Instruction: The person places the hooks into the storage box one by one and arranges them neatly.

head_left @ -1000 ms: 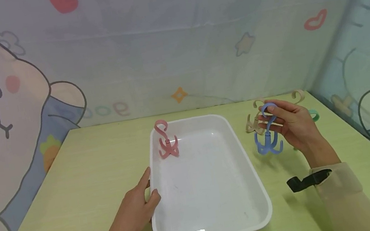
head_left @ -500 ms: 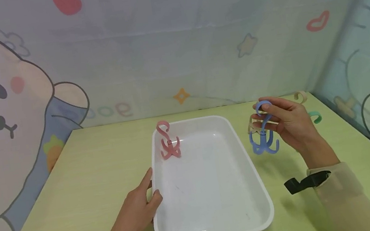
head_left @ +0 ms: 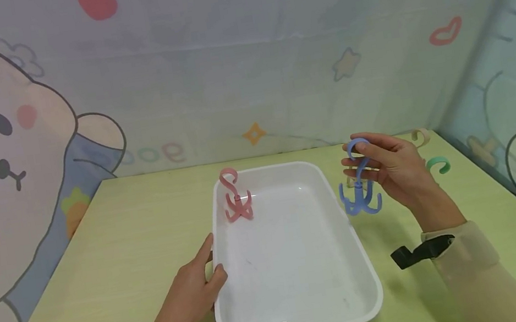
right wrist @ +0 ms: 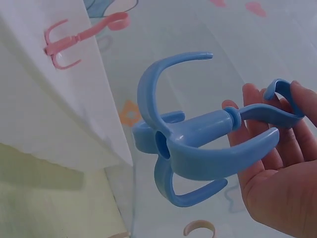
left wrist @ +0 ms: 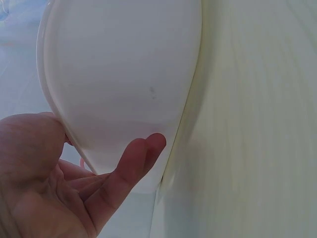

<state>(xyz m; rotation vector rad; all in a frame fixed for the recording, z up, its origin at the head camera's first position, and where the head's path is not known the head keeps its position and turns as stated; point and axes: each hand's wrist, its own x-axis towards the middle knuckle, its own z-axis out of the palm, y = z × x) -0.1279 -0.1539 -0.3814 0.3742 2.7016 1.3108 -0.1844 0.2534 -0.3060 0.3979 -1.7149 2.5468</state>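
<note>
My right hand (head_left: 396, 168) pinches the curved top of a blue four-pronged hanging hook (head_left: 360, 198), holding it upright in the air beside the tray's right rim. In the right wrist view, the blue hook (right wrist: 198, 129) fills the middle, its prongs pointing away from the palm. My left hand (head_left: 190, 293) grips the left side of a white rectangular tray (head_left: 294, 267); the left wrist view has its fingers (left wrist: 116, 191) against the tray's outer wall (left wrist: 119, 89). Inside the tray's far left corner stands a pink hook (head_left: 238, 205) of the same kind.
Behind my right hand, a beige hook (head_left: 420, 136) and a green hook (head_left: 438, 163) show only their curved tops. Another beige hook is mostly hidden behind the blue one. A printed cloth (head_left: 274, 69) backs the pale green table (head_left: 116, 249).
My right hand has carried the blue hook leftward, closer to the tray's right rim. The left hand keeps its hold on the tray, and the pink hook stays in place.
</note>
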